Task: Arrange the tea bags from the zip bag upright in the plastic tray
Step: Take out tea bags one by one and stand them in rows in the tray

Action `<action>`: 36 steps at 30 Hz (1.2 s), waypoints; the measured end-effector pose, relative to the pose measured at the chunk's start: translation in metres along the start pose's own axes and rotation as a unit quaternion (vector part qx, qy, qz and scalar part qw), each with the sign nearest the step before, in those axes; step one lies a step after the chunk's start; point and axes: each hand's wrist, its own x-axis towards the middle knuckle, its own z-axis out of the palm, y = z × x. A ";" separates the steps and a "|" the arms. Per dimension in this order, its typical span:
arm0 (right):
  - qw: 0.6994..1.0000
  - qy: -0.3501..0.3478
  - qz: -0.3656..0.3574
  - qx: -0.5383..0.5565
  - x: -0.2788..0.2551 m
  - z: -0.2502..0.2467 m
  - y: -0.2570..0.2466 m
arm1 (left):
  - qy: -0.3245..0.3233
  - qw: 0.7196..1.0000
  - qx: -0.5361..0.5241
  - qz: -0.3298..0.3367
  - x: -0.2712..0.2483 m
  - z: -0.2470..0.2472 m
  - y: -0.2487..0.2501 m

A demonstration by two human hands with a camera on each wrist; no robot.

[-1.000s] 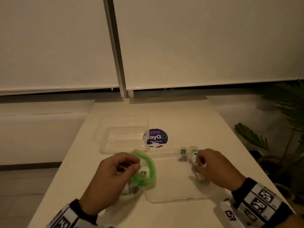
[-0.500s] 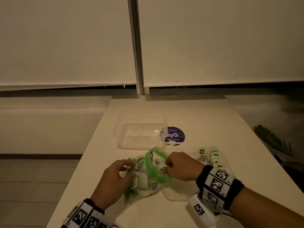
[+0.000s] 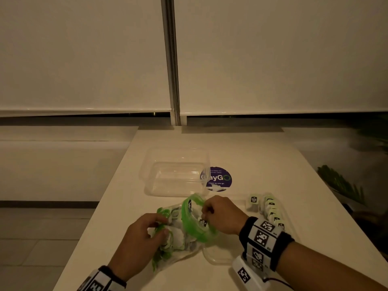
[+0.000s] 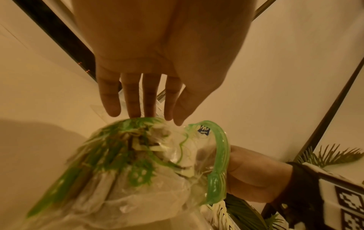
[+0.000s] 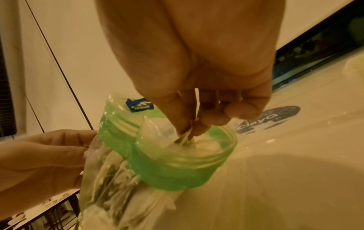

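Note:
A clear zip bag (image 3: 174,242) with a green zip rim lies on the table, full of white and green tea bags. My left hand (image 3: 164,225) grips the bag's side, its thumb and fingertips pinching the plastic (image 4: 173,119). My right hand (image 3: 204,215) reaches into the open mouth of the zip bag (image 5: 167,163) and pinches a white tea bag (image 5: 187,137) there. A flat clear plastic tray (image 3: 212,259) lies under my right forearm. Several tea bags (image 3: 270,208) stand upright in a row along its far right side.
A deeper clear plastic container (image 3: 176,173) stands behind the bag, beside a round purple sticker (image 3: 219,179) on the table. The table's right edge is near the tray, with a plant (image 3: 340,183) beyond it. Window blinds rise behind the table.
My right hand has left the row of tea bags in the tray and gone left into the bag's mouth. My left hand has stayed on the bag.

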 end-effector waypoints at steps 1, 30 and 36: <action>1.000 0.007 -0.004 0.003 -0.001 -0.002 0.001 | -0.001 1.000 -0.002 0.000 0.000 -0.001 -0.001; 0.963 0.080 -0.253 0.035 -0.088 -0.085 -0.014 | -0.176 0.947 -0.264 0.049 -0.017 0.030 0.119; 0.958 0.083 -0.153 0.228 -0.084 -0.071 -0.010 | -0.105 0.941 -0.318 0.040 -0.010 0.030 0.121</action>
